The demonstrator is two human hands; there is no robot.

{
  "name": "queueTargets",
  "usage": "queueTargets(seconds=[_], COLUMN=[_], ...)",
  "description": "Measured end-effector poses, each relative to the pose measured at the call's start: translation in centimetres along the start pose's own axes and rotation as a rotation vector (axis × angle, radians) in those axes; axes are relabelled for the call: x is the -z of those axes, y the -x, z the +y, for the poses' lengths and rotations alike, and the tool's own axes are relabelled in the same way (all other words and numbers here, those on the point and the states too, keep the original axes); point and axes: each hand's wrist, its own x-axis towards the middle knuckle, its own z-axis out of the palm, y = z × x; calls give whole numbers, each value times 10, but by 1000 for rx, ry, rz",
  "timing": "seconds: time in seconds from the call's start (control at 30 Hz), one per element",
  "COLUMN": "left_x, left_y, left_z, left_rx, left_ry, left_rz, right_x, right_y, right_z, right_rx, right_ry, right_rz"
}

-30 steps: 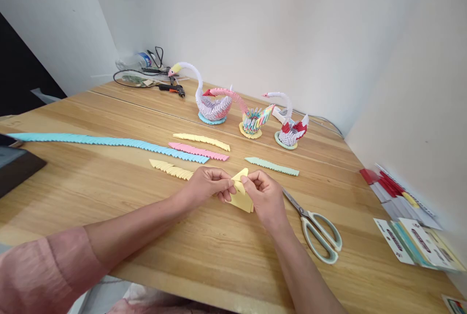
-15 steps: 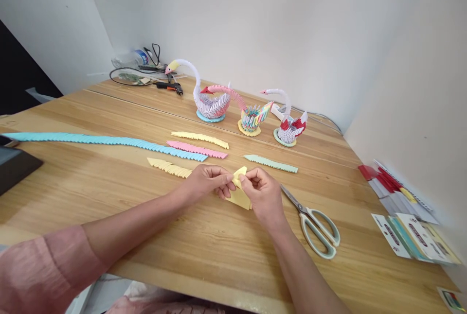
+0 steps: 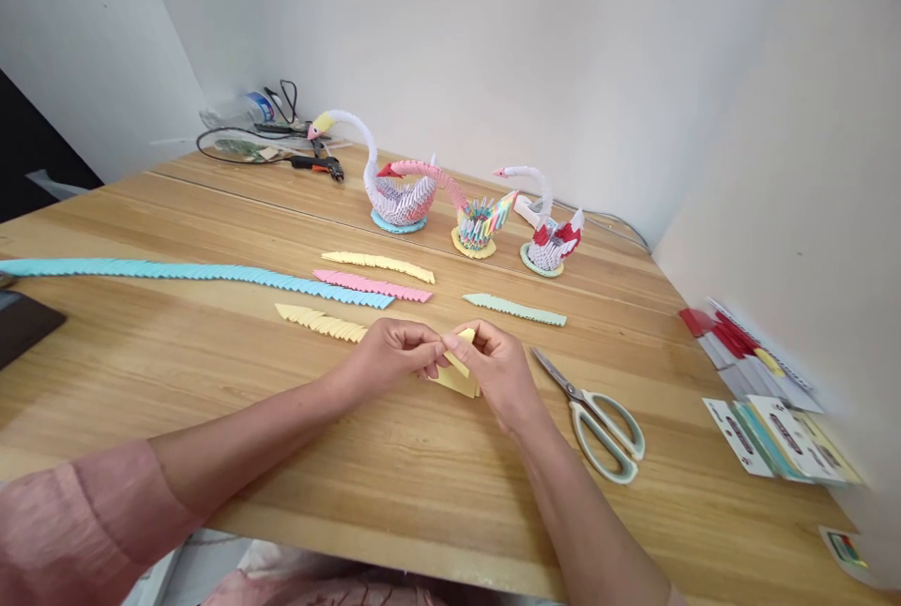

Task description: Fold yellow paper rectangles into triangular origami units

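Between my fingertips is a small folded piece of yellow paper (image 3: 457,361). My left hand (image 3: 401,355) pinches its left side, and my right hand (image 3: 494,362) grips it from the right, the thumbs close together. More yellow paper (image 3: 461,383) lies just below, partly hidden by my hands. A yellow strip of interlocked folded pieces (image 3: 320,322) extends out from behind my left hand. Scissors (image 3: 587,409) lie to the right of my right hand, blades pointing up and left.
Beyond my hands lie blue (image 3: 211,274), pink (image 3: 373,286), yellow (image 3: 380,263) and green (image 3: 517,309) strips. Three paper swans (image 3: 401,203) stand near the wall. A glue gun (image 3: 316,163) and bottle (image 3: 239,109) are back left; paper packs (image 3: 781,437) are right.
The paper between my fingers has turned and now looks like a narrow folded band. My right thumb has come nearer my left fingertips. The whole view has shifted slightly.
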Motion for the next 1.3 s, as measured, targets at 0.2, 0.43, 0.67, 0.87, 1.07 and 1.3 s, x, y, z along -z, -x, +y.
queueTargets(seconds=[0.2,0.43,0.67,0.87,1.07,1.3], left_x=[-3,6,7,6,5,5], left_y=[2,-3,-2,-1,-2,-1], left_z=[1,-1,0,-1,-4,-4], left_rx=[-27,-66,-45,-44,-33,-20], left_ry=[-36,70,136,123,180,190], left_rz=[-18,113,70,56,52,56], right_x=[2,11,6,6,4,5], right_y=[0,0,0,1,2,2], right_z=[3,-1,0,-3,-5,-5], right_rx=[-1,44,72,68,37,0], right_ry=[-106,-133,60,60,0,49], right_rz=[48,-8,17,79,76,41])
